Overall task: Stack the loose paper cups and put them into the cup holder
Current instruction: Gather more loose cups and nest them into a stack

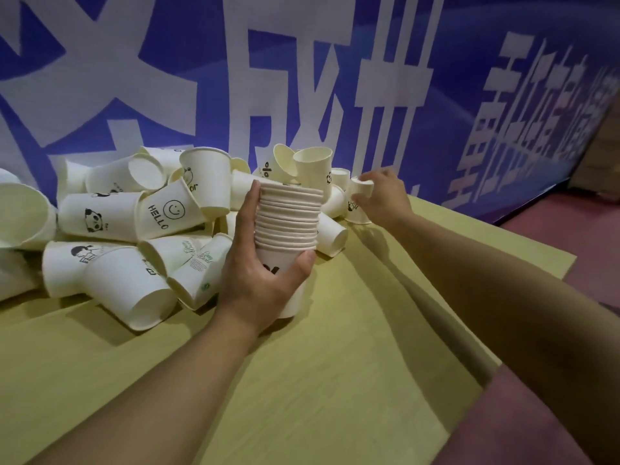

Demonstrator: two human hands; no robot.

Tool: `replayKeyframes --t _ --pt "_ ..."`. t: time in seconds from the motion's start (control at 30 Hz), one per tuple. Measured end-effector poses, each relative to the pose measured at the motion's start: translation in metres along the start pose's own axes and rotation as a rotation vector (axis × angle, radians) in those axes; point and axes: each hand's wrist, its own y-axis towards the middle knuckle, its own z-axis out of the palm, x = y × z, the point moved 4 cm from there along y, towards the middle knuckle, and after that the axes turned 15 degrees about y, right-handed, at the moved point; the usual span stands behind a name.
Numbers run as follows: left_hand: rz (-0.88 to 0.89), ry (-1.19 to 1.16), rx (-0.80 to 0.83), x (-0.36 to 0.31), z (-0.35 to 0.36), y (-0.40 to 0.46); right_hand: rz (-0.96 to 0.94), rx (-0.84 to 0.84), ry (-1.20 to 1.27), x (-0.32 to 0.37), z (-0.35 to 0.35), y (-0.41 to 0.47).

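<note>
The left hand (265, 276) grips a stack of nested paper cups (287, 226), thumb on the near right side of the lowest cup and fingers (250, 209) curled up along the left side of the rims; the stack stands upright, its base hidden behind the hand, so whether it touches the yellow-green surface (335, 380) cannot be told. The right hand (382, 196) reaches farther back and to the right, its fingers pinching a small paper cup (360, 203) at the right edge of the heap, the cup printed with a small dark figure. Behind and to the left of the stack lies the heap of loose paper cups (127, 229), tumbled on their sides and piled over one another; one shows a smiley face with the word HELLO (167, 213), another a panda (95, 219). Just beside the stack on its right, a cup (332, 234) lies on its side with its base toward the camera. A blue banner with large white characters (335, 78) rises right behind the heap, and a reddish floor (570, 236) shows to the right of the surface.
</note>
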Motion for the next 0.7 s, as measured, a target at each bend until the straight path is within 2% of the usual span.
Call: replayKeyframes --t 0.3,0.43,0.53,0.7 --pt "-0.002 -0.015 0.020 -0.003 -0.001 -0.002 -0.059 -0.139 0.095 0.004 -0.025 -0.012" --pt "0.023 -0.055 0.110 -0.010 0.002 -0.004 -0.153 -0.250 0.313 0.029 -0.064 -0.045" --pt "0.028 -0.097 0.186 -0.020 0.004 -0.008 -0.226 -0.183 0.493 0.062 -0.079 -0.076" --pt "0.029 -0.110 0.229 -0.023 0.005 -0.012 -0.322 0.075 0.659 0.108 -0.076 -0.122"
